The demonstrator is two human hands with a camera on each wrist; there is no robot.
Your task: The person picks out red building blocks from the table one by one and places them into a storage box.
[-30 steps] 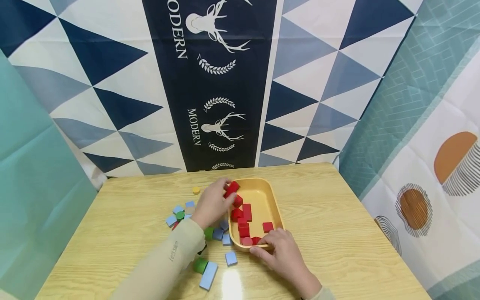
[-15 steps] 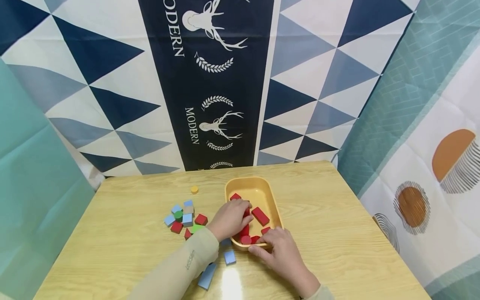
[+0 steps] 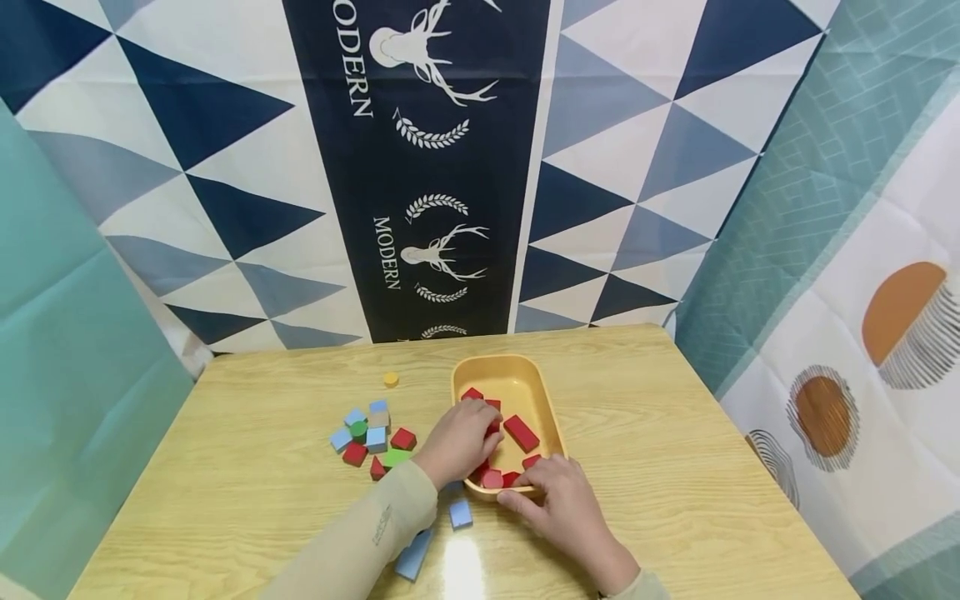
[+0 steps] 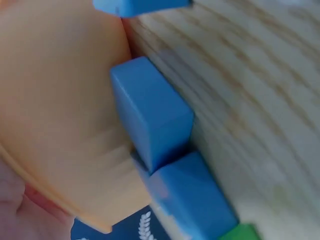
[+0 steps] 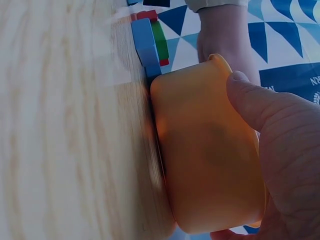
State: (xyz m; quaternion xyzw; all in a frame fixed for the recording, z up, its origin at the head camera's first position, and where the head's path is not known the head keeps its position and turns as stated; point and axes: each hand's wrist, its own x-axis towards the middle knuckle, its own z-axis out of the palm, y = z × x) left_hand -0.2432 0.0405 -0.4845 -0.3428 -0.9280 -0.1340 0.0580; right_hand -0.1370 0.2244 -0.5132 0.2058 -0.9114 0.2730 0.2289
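A yellow plastic bin (image 3: 517, 390) stands on the table with several red blocks inside. My left hand (image 3: 459, 439) reaches over its left side, thumb and curled fingers around a red block (image 3: 492, 427) that is mostly hidden by them. Beside it in the bin lies a long red block (image 3: 521, 432). My right hand (image 3: 558, 500) grips the near right corner, thumb outside and fingers over the rim. The right wrist view shows that thumb against the bin's outer wall (image 5: 205, 150). In the left wrist view, blue blocks (image 4: 155, 110) sit close against the bin's wall (image 4: 60, 100).
Left of the bin lies a loose cluster of blue, green and red blocks, including a red block (image 3: 402, 438) and a green cylinder (image 3: 358, 431). A yellow disc (image 3: 391, 379) lies behind it. A blue cube (image 3: 461, 514) and a long blue block (image 3: 413, 557) lie nearer me.
My left hand moved from the bin's upper left edge, with a red block, down and right into the bin. The long red block has shifted right and turned. My right hand stayed put.
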